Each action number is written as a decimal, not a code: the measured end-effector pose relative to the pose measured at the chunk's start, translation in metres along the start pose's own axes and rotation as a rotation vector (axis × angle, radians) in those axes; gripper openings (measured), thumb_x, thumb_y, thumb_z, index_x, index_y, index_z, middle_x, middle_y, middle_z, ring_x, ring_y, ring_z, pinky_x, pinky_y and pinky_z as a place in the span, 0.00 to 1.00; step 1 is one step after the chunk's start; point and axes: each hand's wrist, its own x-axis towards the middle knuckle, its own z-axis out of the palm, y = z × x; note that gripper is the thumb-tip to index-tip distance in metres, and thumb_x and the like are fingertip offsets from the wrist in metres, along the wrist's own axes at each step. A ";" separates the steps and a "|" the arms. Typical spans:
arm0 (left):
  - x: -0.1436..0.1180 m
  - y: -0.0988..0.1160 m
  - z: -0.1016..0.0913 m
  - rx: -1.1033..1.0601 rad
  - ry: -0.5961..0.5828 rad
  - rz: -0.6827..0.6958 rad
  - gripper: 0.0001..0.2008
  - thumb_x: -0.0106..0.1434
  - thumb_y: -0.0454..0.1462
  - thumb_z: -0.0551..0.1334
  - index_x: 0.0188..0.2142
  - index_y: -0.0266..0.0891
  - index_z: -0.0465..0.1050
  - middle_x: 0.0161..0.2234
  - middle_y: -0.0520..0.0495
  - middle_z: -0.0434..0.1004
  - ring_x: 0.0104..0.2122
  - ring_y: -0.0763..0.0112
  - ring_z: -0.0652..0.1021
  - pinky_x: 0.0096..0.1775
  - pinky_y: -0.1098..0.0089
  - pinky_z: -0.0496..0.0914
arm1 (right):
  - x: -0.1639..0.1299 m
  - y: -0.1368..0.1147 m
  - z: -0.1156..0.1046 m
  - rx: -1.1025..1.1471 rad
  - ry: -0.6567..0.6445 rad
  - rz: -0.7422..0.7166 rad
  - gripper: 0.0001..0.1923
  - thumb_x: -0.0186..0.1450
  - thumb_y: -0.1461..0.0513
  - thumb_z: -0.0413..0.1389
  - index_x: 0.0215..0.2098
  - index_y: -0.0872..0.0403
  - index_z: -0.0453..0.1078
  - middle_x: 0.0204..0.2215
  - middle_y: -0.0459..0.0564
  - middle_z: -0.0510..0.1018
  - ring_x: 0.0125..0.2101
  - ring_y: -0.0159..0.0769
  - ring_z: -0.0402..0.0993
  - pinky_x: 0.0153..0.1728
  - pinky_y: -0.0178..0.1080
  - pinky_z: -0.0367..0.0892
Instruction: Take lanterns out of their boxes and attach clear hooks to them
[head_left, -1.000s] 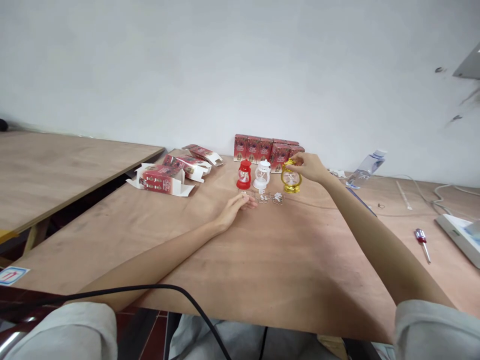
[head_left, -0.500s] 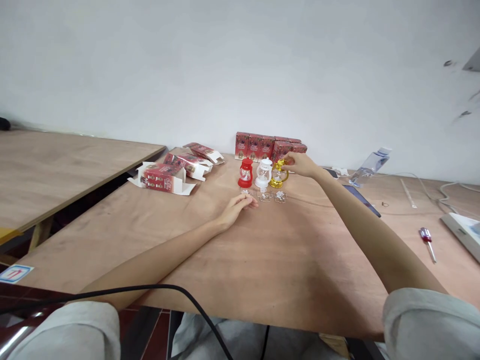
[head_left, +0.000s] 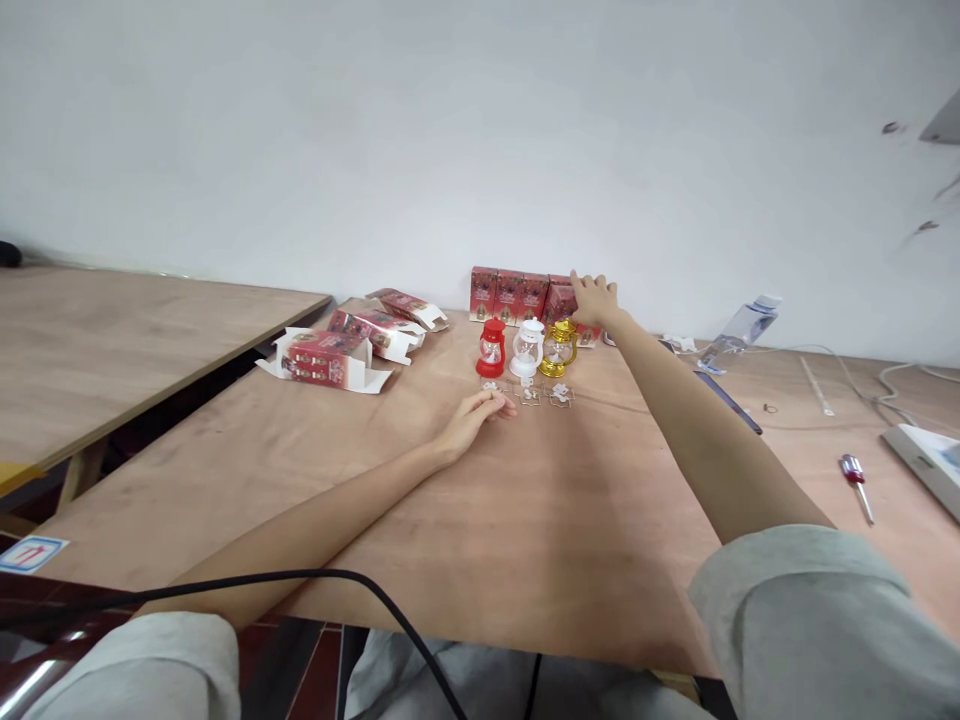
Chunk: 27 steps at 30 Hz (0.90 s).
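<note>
My left hand rests on the wooden table, its fingers loosely extended and slightly curled, holding nothing. Just beyond it lie several small metal wire shapes with white pieces. Behind these stand three small lanterns in a row: a red lantern, a white lantern and a gold lantern. My right hand is past the gold lantern, fingers apart, at the right end of the red printed boxes along the wall. It partly covers the boxes there; whether it touches one is unclear.
Opened red cartons lie on the left of the table. To the right are a tilted clear bottle, a phone, a screwdriver and a white device. A black cable crosses the near edge.
My right hand has let go of the gold lantern, which stays standing beside the white one, and has moved back to the boxes. My left hand has not moved.
</note>
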 end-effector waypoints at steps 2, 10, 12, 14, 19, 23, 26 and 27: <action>0.000 0.001 0.000 -0.002 -0.003 0.005 0.15 0.56 0.48 0.58 0.30 0.38 0.72 0.32 0.47 0.77 0.37 0.65 0.75 0.40 0.67 0.63 | 0.004 -0.001 0.001 -0.039 0.017 -0.028 0.37 0.49 0.59 0.62 0.56 0.58 0.59 0.53 0.66 0.65 0.55 0.64 0.54 0.50 0.63 0.49; -0.003 0.005 0.001 -0.019 0.011 0.005 0.15 0.55 0.48 0.59 0.30 0.38 0.71 0.32 0.47 0.76 0.37 0.66 0.74 0.42 0.67 0.63 | -0.003 0.006 -0.028 0.053 0.226 -0.082 0.38 0.50 0.47 0.61 0.50 0.63 0.60 0.44 0.65 0.69 0.49 0.59 0.61 0.49 0.58 0.54; -0.002 0.004 0.001 -0.041 0.034 0.002 0.14 0.54 0.47 0.61 0.31 0.38 0.70 0.32 0.48 0.75 0.36 0.67 0.74 0.42 0.67 0.64 | -0.016 0.005 -0.043 0.203 0.368 -0.010 0.39 0.54 0.46 0.58 0.55 0.63 0.55 0.45 0.64 0.68 0.47 0.56 0.64 0.48 0.56 0.57; -0.002 0.003 0.001 -0.075 0.069 -0.002 0.15 0.52 0.46 0.64 0.34 0.38 0.69 0.32 0.49 0.74 0.35 0.69 0.74 0.41 0.68 0.64 | -0.039 -0.002 -0.054 0.372 0.505 0.059 0.37 0.59 0.47 0.53 0.57 0.59 0.51 0.48 0.63 0.67 0.47 0.52 0.65 0.46 0.53 0.60; 0.000 0.000 0.003 -0.140 0.130 0.040 0.25 0.47 0.42 0.69 0.44 0.39 0.65 0.43 0.45 0.72 0.39 0.70 0.73 0.44 0.67 0.65 | -0.135 -0.038 -0.048 0.851 0.493 0.094 0.32 0.59 0.46 0.53 0.55 0.52 0.53 0.48 0.58 0.70 0.45 0.44 0.70 0.43 0.46 0.68; 0.001 -0.003 0.002 -0.193 0.124 0.079 0.29 0.47 0.43 0.70 0.47 0.38 0.65 0.50 0.42 0.71 0.46 0.65 0.72 0.48 0.65 0.65 | -0.193 -0.073 -0.022 1.157 0.308 0.067 0.29 0.56 0.45 0.56 0.49 0.50 0.59 0.45 0.53 0.73 0.43 0.40 0.72 0.42 0.43 0.69; 0.001 -0.003 -0.001 -0.229 0.164 0.055 0.27 0.47 0.46 0.69 0.44 0.35 0.69 0.45 0.42 0.75 0.47 0.60 0.73 0.49 0.63 0.65 | -0.205 -0.087 -0.010 1.261 0.219 0.102 0.25 0.58 0.44 0.53 0.46 0.51 0.63 0.40 0.51 0.75 0.38 0.38 0.73 0.40 0.42 0.69; 0.001 -0.003 -0.001 -0.248 0.172 0.046 0.27 0.47 0.46 0.70 0.44 0.35 0.70 0.45 0.42 0.76 0.47 0.59 0.74 0.49 0.62 0.65 | -0.205 -0.089 -0.008 1.272 0.216 0.111 0.25 0.59 0.43 0.52 0.44 0.52 0.64 0.39 0.50 0.75 0.38 0.37 0.72 0.40 0.42 0.69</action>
